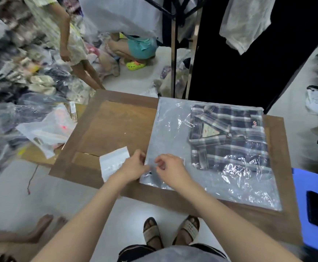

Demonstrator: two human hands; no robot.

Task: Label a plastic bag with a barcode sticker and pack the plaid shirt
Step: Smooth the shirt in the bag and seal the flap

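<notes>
A clear plastic bag point(171, 133) lies flat on the brown wooden table point(114, 121). The folded dark plaid shirt point(230, 137) shows through the bag's far right part. My left hand point(133, 165) pinches the bag's near left edge. My right hand point(170, 167) rests on the same corner, fingers curled and pinched on the plastic. A white sheet of sticker backing paper point(112, 161) lies on the table just left of my left hand. The barcode sticker itself is hidden or too small to tell.
A blue stool point(309, 188) with a black phone point(316, 208) stands at the right. Piles of bagged clothes point(22, 87) fill the left. Two other persons point(73, 46) are beyond the table. A clothes rack point(175, 44) with hanging garments stands behind. My sandalled feet point(171, 231) are below.
</notes>
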